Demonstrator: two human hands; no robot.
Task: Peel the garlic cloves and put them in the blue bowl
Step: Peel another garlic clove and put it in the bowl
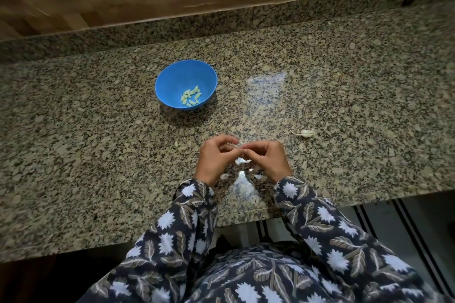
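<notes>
Two hands meet over the granite counter [98, 155], the left hand [215, 158] and the right hand [267, 158], both with fingers curled and tips pinched together on a garlic clove [240, 152] that is almost wholly hidden between them. Peeled cloves [190, 98] lie in the bottom of the blue bowl [172, 76], which stands well apart, farther back and to the left. Pale peel scraps [224, 176] lie on the counter under the wrists, and a garlic remnant [306, 133] sits off to the right.

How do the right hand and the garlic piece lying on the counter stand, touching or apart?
Apart. The head view shows bare counter between the right hand and the garlic piece lying farther right.
</notes>
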